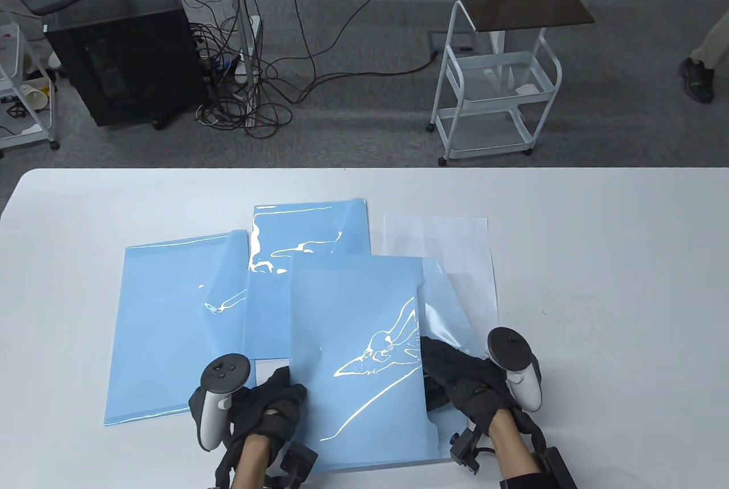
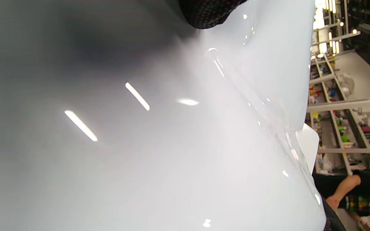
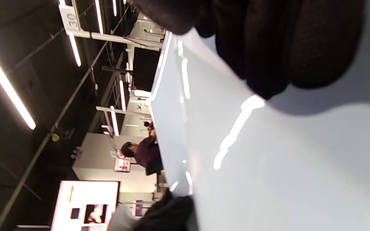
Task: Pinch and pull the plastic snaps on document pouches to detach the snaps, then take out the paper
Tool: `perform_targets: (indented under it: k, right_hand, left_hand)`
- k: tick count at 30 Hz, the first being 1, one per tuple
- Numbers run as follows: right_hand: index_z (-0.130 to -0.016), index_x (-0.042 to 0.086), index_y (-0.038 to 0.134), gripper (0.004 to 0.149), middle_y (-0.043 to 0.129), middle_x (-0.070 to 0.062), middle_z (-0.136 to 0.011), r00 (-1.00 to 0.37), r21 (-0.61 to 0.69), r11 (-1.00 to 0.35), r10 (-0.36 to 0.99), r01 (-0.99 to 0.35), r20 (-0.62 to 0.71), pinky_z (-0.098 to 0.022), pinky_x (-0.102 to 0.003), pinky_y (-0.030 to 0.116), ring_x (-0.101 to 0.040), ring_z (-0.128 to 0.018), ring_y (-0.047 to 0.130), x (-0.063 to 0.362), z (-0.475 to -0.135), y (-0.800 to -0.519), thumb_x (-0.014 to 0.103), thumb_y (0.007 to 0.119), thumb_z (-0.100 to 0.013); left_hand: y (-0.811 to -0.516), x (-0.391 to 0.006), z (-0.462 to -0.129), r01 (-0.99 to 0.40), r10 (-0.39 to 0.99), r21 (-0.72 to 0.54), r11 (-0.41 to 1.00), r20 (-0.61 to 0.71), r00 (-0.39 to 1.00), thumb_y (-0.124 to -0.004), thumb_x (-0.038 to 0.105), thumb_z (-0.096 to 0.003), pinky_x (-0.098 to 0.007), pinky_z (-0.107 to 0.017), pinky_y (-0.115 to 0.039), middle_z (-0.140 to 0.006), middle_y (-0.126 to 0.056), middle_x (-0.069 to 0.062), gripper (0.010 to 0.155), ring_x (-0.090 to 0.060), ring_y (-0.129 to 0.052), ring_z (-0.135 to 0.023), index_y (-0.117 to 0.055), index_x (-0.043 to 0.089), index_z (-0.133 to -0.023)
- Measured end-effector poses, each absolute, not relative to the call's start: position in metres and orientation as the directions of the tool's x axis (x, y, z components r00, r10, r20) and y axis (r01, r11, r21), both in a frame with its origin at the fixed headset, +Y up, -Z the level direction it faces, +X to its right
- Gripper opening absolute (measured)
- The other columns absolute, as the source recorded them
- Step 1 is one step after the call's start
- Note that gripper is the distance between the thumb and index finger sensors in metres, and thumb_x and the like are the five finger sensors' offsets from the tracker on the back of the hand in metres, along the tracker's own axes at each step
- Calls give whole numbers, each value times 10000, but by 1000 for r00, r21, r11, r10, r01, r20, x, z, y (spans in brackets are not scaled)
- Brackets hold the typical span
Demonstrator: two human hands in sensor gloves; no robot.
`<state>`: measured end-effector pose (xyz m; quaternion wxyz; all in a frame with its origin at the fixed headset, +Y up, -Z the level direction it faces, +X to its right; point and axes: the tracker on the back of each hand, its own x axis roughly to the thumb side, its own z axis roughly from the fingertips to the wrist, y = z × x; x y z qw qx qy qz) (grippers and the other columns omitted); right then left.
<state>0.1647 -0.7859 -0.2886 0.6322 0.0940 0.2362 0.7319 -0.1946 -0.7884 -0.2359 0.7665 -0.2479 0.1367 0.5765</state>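
Three glossy blue document pouches lie overlapping on the white table. The front pouch lies between my hands, its translucent flap folded open to the right. My left hand grips this pouch's left edge with curled fingers. My right hand pinches its right edge beside the flap; in the right wrist view the fingers lie on the glossy sheet and the thumb sits below it. A white paper sheet lies partly under the flap. The snap is hidden.
A second pouch lies at the left and a third behind. Beyond the table's far edge stand a white cart, a black computer case and tangled cables.
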Motion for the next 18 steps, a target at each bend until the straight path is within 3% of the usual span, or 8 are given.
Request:
perform_targets:
  k: [6, 8, 12, 18]
  right_hand:
    - [-1113, 11, 479, 653, 794, -308, -1005, -140, 467, -34, 971, -884, -195, -404, -532, 908, -465, -688, 971, 168, -289, -789, 317, 720, -590]
    - [-1114, -10, 454, 694, 777, -315, -1018, -110, 488, 18, 966, -872, -232, -411, -539, 906, -476, -698, 966, 168, -289, -792, 310, 756, -577]
    - [-1107, -61, 412, 768, 754, -327, -1025, -185, 581, -14, 954, -814, -235, -431, -538, 905, -482, -715, 957, 160, -287, -797, 287, 820, -557]
    - [-982, 4, 702, 509, 1000, -162, -763, -303, 399, -219, 939, -890, -162, -271, -415, 963, -291, -454, 1086, 154, -287, -782, 182, 841, -527]
  left_hand:
    - [-789, -195, -236, -950, 816, -224, 219, -491, 304, -669, 203, -563, -462, -511, -860, -929, -854, -81, 478, -312, -991, -708, -582, 125, -1027]
    - [-790, -196, -236, -952, 821, -229, 204, -489, 293, -668, 208, -564, -460, -514, -860, -930, -853, -76, 478, -310, -990, -711, -581, 126, -1027]
    - [-789, -193, -236, -963, 849, -240, 126, -476, 230, -666, 216, -570, -449, -522, -860, -935, -850, -73, 475, -308, -988, -714, -579, 133, -1030]
    - [-790, -196, -236, -965, 849, -229, 130, -477, 228, -677, 231, -575, -449, -520, -867, -937, -854, -65, 473, -300, -994, -721, -582, 137, -1029]
